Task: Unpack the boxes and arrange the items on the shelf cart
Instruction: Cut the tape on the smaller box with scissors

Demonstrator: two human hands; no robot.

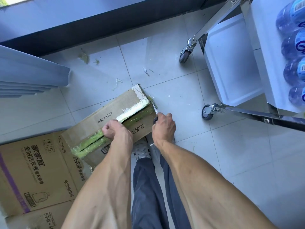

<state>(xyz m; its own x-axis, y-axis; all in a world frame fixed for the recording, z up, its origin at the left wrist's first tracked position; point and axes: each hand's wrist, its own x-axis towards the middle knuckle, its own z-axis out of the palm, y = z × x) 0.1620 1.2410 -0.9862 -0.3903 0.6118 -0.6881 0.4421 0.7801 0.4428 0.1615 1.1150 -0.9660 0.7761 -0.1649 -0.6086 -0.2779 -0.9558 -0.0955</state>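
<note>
box: brown cardboard, on tiled floor at centre, tilted, long axis running 7 to 1 o'clock; printed number 65242227 on top flap; centre seam parted along its length, green and clear tape torn and ragged along it
left hand: fingers curled into the seam, gripping edge of a top flap near box middle; knuckles up
right hand: at 3 o'clock of box, fingers curled round dark handles of scissors; exact finger placement in loops cannot tell
scissors: metal blades pointing to 11 o'clock, tip at the box's far right corner by the white tape strip; blades open or closed cannot tell
second box: bigger carton at 8 o'clock of frame, printed text and bottle outline, purple stripe, flat on floor, touching near end of the first box; flaps closed
cart: white shelves on a metal frame with grey wheels, at 2 o'clock, well apart from box
bottles: blue, clear, labelled, lying in a row on upper cart shelf at 3 o'clock edge of frame
lower cart shelf: white tray
floor: pale grey tiles, tape scraps scattered at 11 to 12 o'clock of box
shoe: white with dark stripes, just below box near edge, between forearms
trousers: dark blue, at 6 o'clock
blue panels: stacked, at 9 o'clock
</note>
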